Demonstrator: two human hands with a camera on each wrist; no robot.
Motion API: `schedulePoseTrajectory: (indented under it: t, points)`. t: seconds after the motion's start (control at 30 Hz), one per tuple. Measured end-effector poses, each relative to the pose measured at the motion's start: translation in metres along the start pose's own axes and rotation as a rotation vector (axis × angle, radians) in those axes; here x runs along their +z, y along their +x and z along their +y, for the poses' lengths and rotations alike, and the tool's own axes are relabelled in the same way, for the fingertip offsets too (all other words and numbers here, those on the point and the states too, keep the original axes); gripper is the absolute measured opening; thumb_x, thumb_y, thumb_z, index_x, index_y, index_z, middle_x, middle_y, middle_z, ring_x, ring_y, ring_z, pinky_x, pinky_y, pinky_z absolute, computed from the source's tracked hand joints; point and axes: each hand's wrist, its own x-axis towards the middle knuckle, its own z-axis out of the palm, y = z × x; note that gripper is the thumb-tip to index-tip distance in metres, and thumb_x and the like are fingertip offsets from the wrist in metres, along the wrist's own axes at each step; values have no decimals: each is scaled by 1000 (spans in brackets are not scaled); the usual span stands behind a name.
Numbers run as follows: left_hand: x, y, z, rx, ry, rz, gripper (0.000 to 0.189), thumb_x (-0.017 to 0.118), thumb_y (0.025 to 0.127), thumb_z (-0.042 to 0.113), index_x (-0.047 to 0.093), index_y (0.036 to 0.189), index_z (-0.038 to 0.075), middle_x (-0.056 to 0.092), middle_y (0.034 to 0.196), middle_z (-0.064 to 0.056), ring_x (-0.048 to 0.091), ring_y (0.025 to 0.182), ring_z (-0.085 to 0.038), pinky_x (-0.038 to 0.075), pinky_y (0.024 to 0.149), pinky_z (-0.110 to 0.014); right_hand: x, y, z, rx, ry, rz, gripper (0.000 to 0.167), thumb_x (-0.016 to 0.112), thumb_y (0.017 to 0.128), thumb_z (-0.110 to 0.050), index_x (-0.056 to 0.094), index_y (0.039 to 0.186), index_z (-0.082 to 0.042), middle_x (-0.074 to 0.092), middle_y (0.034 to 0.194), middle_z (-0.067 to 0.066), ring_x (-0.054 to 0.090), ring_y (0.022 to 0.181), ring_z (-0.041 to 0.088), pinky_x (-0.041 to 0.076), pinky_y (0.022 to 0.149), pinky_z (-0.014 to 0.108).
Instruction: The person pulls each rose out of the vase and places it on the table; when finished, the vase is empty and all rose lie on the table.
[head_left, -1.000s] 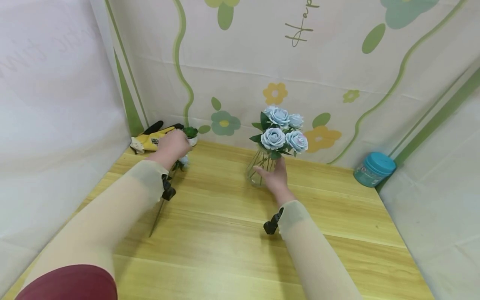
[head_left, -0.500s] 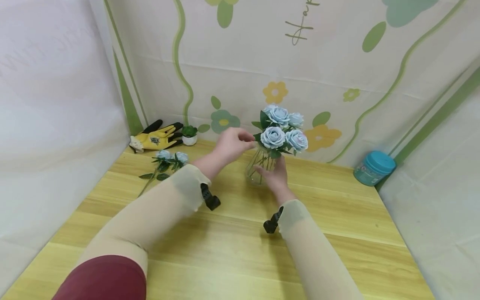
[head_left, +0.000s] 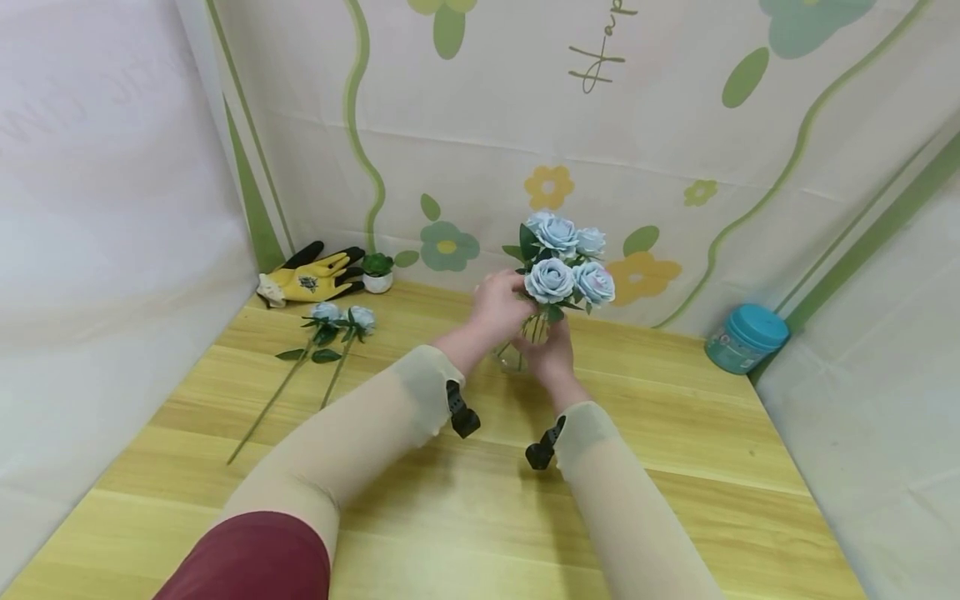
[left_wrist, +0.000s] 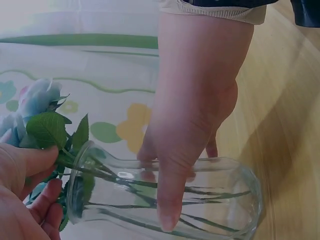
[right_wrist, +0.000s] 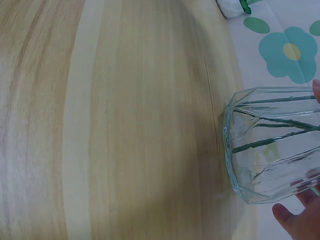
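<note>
Several pale blue roses (head_left: 550,282) stand in a clear glass vase (right_wrist: 272,170), their green stems (left_wrist: 217,194) crossing inside it. My right hand (head_left: 553,354) holds the vase round its body; the left wrist view shows this right hand (left_wrist: 187,120) with its thumb laid along the glass. At the vase's mouth is my left hand (head_left: 501,308), just beneath the blooms. In the left wrist view, the left hand (left_wrist: 25,192) pinches a rose stem by the leaves, close above the rim. The vase's upper part is hidden behind this hand in the head view.
Two loose blue roses (head_left: 327,312) lie on the wooden table (head_left: 465,525) at the left. Behind them are yellow and black gloves (head_left: 315,279) and a small potted plant (head_left: 378,273). A teal tub (head_left: 746,339) stands at the right, by the printed curtain.
My left hand has left the loose roses at the left and moved right to the stems at the vase's mouth. The right hand has stayed on the vase.
</note>
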Motion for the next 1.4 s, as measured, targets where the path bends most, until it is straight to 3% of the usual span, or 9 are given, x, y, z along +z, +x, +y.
schedulePoseTrajectory:
  t: [0.17,0.33,0.53,0.73,0.87,1.0,1.1,1.27,1.4]
  points:
    - [3,1,2,33,-9,61,22,76,81,11,78,103,12,68,101,-3,55,101,-25,32,102,-49,0,1,1,0,-11,-1,93,83,82,-24,26,155,-20,30,157,6,28,143,25,30,113,41]
    - [-1,5,4,76,-90,146,16,76,85,12,79,101,11,69,99,0,56,101,-22,34,102,-45,-1,0,2,15,3,-6,102,83,82,-34,16,159,-27,22,161,5,23,146,27,26,115,42]
    - [-17,10,18,129,-214,228,13,79,86,23,79,95,13,74,99,2,64,99,-13,45,97,-35,-1,-3,0,86,35,-26,110,81,81,-46,9,159,-16,17,162,13,23,145,33,27,114,45]
    - [-46,15,37,187,-297,284,14,79,86,21,78,97,12,75,94,2,64,96,-12,45,93,-31,0,-3,-1,65,25,-22,103,80,82,-43,16,158,-14,23,159,16,27,143,35,30,113,46]
    - [-69,17,51,267,-381,304,15,77,88,14,77,101,8,74,93,-3,67,94,-12,49,90,-28,1,-2,0,30,15,-10,95,82,81,-42,25,154,-17,28,156,16,31,141,36,31,112,46]
    - [-94,16,62,302,-381,358,14,77,87,13,77,100,6,72,90,-2,61,93,-11,43,90,-24,2,-1,1,38,-3,-8,95,82,80,-45,27,152,-17,31,154,17,33,139,37,33,111,47]
    - [-113,15,68,294,-376,405,13,79,86,12,77,98,7,71,89,-1,57,93,-12,41,89,-23,2,-2,0,56,-12,-11,98,81,79,-48,25,153,-16,30,154,18,33,139,37,33,111,48]
    - [-142,12,71,292,-456,428,12,78,86,8,77,96,2,72,86,-5,60,90,-16,47,83,-25,1,-2,-1,69,-17,-14,100,80,80,-48,22,155,-16,29,156,17,33,140,36,33,111,47]
    - [-159,8,66,174,-471,369,14,77,87,9,78,100,3,73,88,-4,62,90,-16,49,81,-28,0,-1,0,73,-5,-23,101,80,81,-47,20,156,-18,26,157,16,31,141,35,31,112,46]
